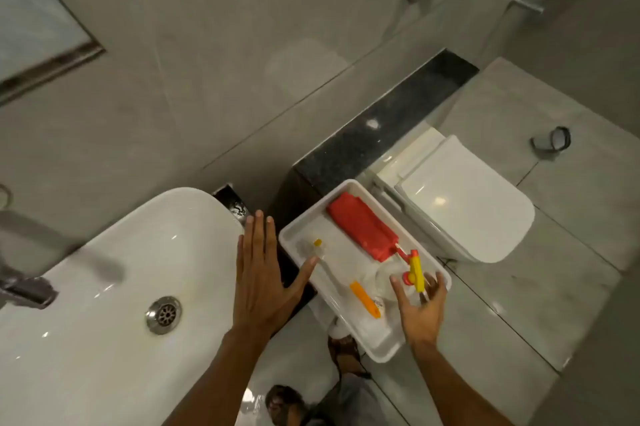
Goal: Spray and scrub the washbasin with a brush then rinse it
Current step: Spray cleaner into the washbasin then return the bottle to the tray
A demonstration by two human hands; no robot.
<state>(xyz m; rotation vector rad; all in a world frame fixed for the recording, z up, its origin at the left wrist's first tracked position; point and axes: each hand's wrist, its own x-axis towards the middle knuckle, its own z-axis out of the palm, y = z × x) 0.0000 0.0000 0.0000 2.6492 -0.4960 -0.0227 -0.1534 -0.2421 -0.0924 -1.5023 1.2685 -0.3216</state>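
My right hand (420,304) spreads over the spray bottle (391,242) lying in the tray (377,353) beside the washbasin (104,287), left hand (261,273) flat and open; a careless grab could tip that overhanging tray.

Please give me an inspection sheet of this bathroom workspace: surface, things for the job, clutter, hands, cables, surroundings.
Surface: white ceramic washbasin, looks dry, metal drain open.
Job's things: white plastic tray holds a red spray bottle with yellow trigger, lying flat, and a clear-handled brush with orange grip.
Clutter: dark ring-shaped object on the floor.
Hands: left hand open, flat, over the basin's edge; right hand open, at the trigger, not gripping.
Cables: nothing seen.
Surroundings: white toilet, lid closed; black granite ledge; grey tiles.
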